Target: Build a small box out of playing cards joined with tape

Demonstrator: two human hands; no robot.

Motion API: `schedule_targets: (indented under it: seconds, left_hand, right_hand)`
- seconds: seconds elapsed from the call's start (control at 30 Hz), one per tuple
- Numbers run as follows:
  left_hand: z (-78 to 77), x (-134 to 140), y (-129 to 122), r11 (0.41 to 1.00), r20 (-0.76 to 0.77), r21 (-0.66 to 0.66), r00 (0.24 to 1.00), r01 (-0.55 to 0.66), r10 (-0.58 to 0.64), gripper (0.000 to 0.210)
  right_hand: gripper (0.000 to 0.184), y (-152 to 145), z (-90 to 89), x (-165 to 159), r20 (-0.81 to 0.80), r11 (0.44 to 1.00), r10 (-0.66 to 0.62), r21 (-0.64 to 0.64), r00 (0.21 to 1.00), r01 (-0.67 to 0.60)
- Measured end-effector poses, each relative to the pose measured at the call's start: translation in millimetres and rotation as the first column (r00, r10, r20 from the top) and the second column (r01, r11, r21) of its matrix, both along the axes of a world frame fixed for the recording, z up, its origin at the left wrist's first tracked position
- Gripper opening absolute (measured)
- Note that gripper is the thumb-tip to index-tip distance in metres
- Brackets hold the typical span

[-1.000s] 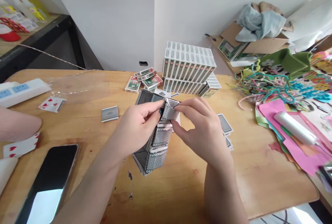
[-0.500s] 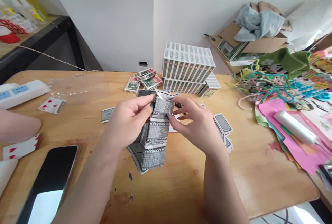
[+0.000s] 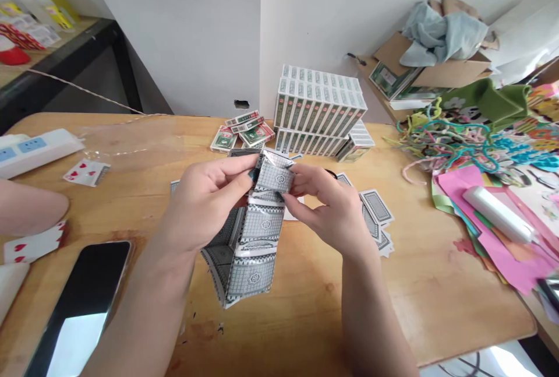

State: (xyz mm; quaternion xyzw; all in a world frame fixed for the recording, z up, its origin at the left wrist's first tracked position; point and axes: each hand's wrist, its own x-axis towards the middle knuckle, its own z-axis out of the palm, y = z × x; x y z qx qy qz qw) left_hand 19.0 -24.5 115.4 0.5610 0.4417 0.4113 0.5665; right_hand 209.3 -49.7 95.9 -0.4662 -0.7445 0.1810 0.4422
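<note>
Between my hands is a long folded structure made of playing cards (image 3: 261, 226), grey patterned backs outward, joined with shiny clear tape. Its far end is up between my fingers and its near end tilts down toward me, showing a hollow side on the left. My left hand (image 3: 209, 199) pinches the upper left edge, thumb on the front. My right hand (image 3: 329, 205) grips the upper right edge between thumb and fingers. Behind my right hand, loose playing cards (image 3: 376, 207) lie face down on the table. Part of a white card shows beneath the structure.
Stacked card boxes (image 3: 321, 106) stand by the wall, with several loose card packs (image 3: 244, 132) beside them. A phone (image 3: 82, 301), a power strip (image 3: 39, 152) and another person's arm (image 3: 30, 205) are at left. Pipe cleaners (image 3: 458, 138) and coloured paper (image 3: 476, 202) lie at right.
The card structure's near end has swung slightly left and toward me, so more of it shows. Both hands keep their hold at the top; my right fingers have closed in on its edge.
</note>
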Motion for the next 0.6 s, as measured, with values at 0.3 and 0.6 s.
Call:
schedule_targets:
  seconds: [0.3, 0.6]
  left_hand:
    - [4.5, 4.4, -2.2, 0.999, 0.024, -0.041, 1.0, -0.013, 0.014, 0.035]
    - [-1.3, 5.6, 7.4, 0.997, 0.07, -0.057, 0.996, -0.051, 0.054, 0.032]
  right_hand:
    - [0.028, -0.9, -0.5, 1.3, 0.041, 0.999, -0.006, 0.037, 0.999, 0.005]
    - [0.035, 3.4, -2.4, -4.9, 0.113, 0.996, -0.089, -0.02, 0.99, 0.091]
